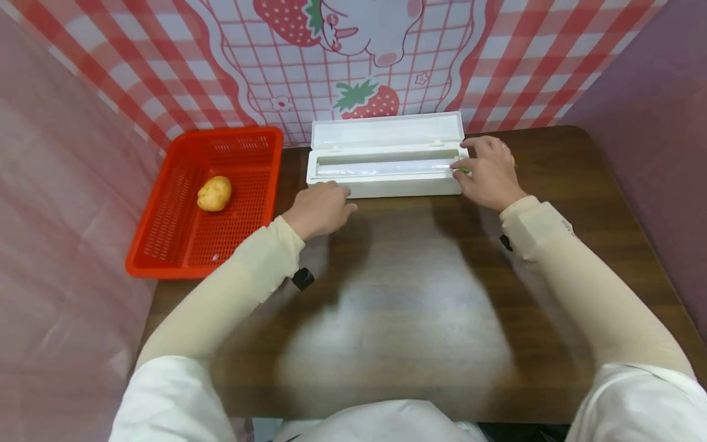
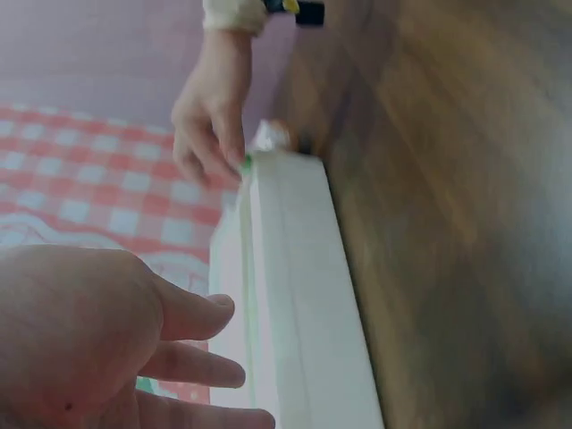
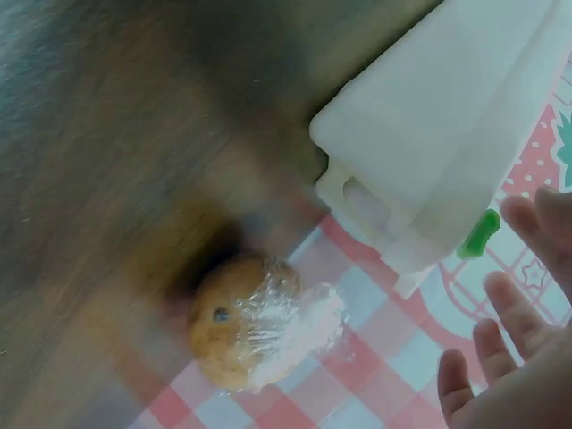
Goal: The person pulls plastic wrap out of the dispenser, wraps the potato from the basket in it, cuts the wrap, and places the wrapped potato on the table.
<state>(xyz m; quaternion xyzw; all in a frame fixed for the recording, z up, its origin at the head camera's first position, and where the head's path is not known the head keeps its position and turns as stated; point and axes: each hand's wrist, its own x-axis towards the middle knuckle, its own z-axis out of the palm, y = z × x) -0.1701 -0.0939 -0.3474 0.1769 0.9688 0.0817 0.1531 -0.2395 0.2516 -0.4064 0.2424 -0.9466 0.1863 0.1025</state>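
Note:
A long white cling film dispenser point(image 1: 397, 188) lies at the back of the table, its lid point(image 1: 386, 131) raised. Inside it shows a pale roll of film point(image 1: 381, 167). My right hand point(image 1: 488, 172) is at the dispenser's right end, fingertips right by a small green slider point(image 3: 480, 234); the right wrist view shows its fingers spread. The left hand point(image 1: 320, 210) hovers by the front left corner, fingers loosely extended with nothing between them. Beyond the right end sits a potato point(image 3: 219, 344) partly covered in crinkled clear film point(image 3: 299, 326), hidden behind my right hand in the head view.
On the left stands a red plastic basket point(image 1: 205, 272) with one bare potato point(image 1: 214, 194) in it. A strawberry-print checked cloth point(image 1: 364, 67) hangs behind the wooden table point(image 1: 397, 319). Pink curtains point(image 1: 61, 245) border both sides.

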